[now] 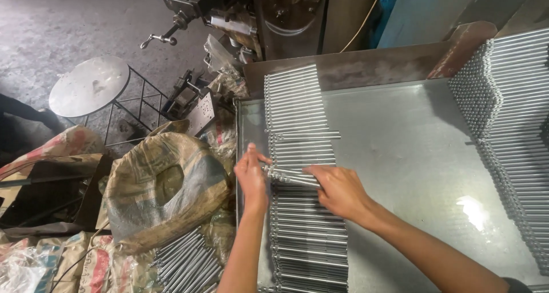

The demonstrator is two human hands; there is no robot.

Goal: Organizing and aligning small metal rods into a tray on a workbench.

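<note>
Steel rods (300, 155) lie in a row on the metal tray (412, 155), where the left hand (251, 175) and right hand (337, 190) each grip a small bundle (291, 177).

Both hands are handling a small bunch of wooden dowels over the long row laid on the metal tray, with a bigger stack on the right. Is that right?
Not quite: they are shiny metal rods, not wooden dowels. The head view shows the left hand and right hand on them, over the row on the tray, with the bigger stack at right.
</note>
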